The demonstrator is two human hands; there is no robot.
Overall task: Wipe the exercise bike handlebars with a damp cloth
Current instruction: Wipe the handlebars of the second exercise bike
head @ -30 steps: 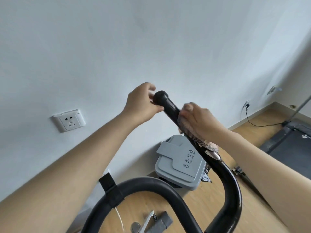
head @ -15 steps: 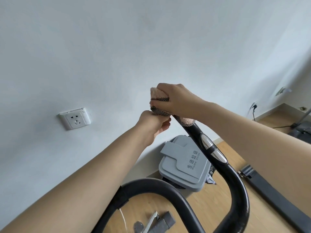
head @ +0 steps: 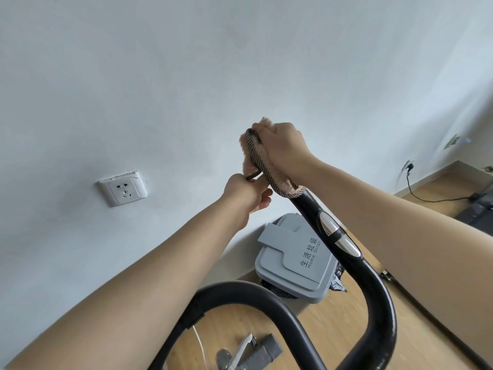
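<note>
A black exercise bike handlebar (head: 373, 292) curves up from the bottom of the view, with silver pulse sensors on its right-hand grip. A tan cloth with a dark mesh edge (head: 256, 158) is wrapped over the top end of that grip and hides the tip. My right hand (head: 284, 148) grips the cloth around the bar from above. My left hand (head: 246, 192) sits just below and to the left, pinching the cloth's lower edge.
A grey lidded waste bin (head: 293, 259) stands on the wooden floor against the white wall, right behind the handlebar. A wall socket (head: 123, 188) is at the left. At the far right a cable (head: 424, 197) runs from a socket to a treadmill.
My right hand slid the cloth from mid-grip up to the bar's tip and wrapped it there. My left hand left the tip, dropped below it and took the cloth's edge.
</note>
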